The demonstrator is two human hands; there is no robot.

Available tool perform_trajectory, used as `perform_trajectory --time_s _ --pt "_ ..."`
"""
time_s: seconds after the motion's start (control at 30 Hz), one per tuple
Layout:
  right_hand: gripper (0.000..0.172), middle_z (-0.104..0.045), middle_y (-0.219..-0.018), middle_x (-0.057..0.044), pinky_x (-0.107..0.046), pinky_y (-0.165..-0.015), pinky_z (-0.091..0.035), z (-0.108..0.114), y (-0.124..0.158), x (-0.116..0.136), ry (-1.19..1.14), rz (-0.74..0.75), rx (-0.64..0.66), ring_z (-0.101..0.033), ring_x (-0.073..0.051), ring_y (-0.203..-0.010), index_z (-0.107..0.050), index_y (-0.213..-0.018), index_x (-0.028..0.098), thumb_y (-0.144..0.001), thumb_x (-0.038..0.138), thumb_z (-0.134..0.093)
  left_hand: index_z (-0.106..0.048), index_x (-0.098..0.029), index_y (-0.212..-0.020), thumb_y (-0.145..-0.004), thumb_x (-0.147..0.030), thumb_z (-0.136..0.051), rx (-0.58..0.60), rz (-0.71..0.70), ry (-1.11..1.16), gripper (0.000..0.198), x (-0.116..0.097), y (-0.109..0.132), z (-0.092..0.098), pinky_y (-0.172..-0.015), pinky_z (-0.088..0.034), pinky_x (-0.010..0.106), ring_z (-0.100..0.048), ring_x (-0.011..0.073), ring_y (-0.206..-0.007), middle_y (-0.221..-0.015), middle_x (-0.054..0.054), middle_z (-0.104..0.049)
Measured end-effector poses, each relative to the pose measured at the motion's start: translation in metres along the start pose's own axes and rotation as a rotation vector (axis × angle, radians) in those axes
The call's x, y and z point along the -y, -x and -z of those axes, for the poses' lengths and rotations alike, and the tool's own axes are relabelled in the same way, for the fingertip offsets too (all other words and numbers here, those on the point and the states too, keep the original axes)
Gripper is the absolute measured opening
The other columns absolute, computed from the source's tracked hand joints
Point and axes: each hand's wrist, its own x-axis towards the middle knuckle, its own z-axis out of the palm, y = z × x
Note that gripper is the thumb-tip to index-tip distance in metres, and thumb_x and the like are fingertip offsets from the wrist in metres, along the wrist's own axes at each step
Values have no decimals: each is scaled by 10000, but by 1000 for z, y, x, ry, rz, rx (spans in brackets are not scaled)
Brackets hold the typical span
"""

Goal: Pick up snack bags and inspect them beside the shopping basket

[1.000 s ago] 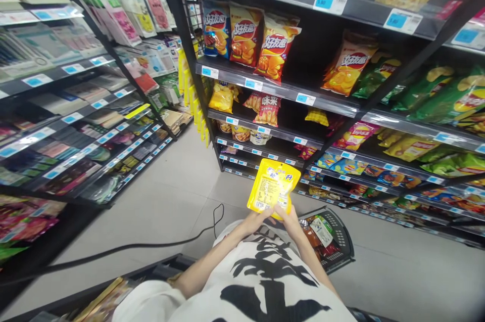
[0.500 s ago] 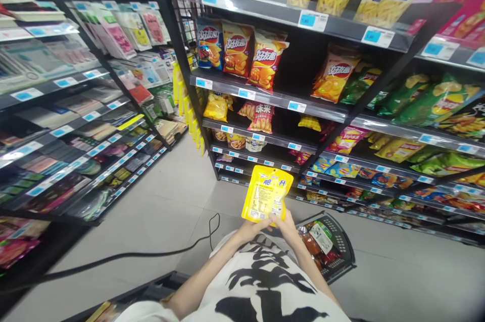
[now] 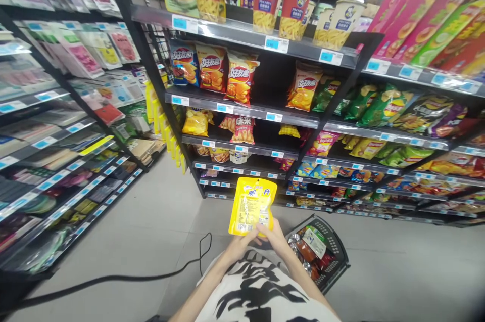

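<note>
I hold a yellow snack pouch (image 3: pixel 251 206) upright in front of my chest, its printed back facing me. My left hand (image 3: pixel 238 245) grips the pouch's lower left edge and my right hand (image 3: pixel 273 236) pinches its lower right corner. Both hands are closed on the pouch. Just right of my hands, a black shopping basket (image 3: pixel 333 256) sits on the floor with several packaged goods inside.
A black snack shelf (image 3: pixel 265 109) with chip bags and price tags stands ahead and runs off to the right. Another shelving unit (image 3: pixel 56 150) with flat packets lines the left side. A black cable (image 3: pixel 159 274) lies across the grey tiled floor.
The view has tilted upward, showing the top shelf with cups and tubes. The pouch and both hands sit slightly further left and lower in the picture; the grip is unchanged.
</note>
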Motion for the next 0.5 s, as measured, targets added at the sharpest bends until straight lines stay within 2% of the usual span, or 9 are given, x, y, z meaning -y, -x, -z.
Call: perform_trajectory --time_s 0.13,0.27,0.5 --pt "489 -435 -547 53 -212 -443 -352 -4 3 9 9 5 -4 -303 -57 -458 -608 -805 149 -755 609 -766 -766 -111 -995 -874 -692 -565 9 17 -2 627 -6 0 -2 -960 -535 428 -714 290 -932 -1025 136 -764" --pt "502 -407 -516 64 -243 -494 -430 -7 5 16 36 27 -1 -308 -70 -455 -627 -819 155 -760 640 -743 -772 -117 -904 -869 -716 -555 17 17 2 638 -9 0 -4 -934 -545 420 -712 293 -934 -1020 140 -765" --pt "520 -365 -508 66 -229 -448 -375 -8 4 16 24 49 -6 -313 -75 -470 -576 -777 165 -754 661 -733 -725 -91 -1167 -895 -690 -554 24 -7 24 680 7 -5 -1 -892 -558 411 -718 282 -893 -1021 144 -766"
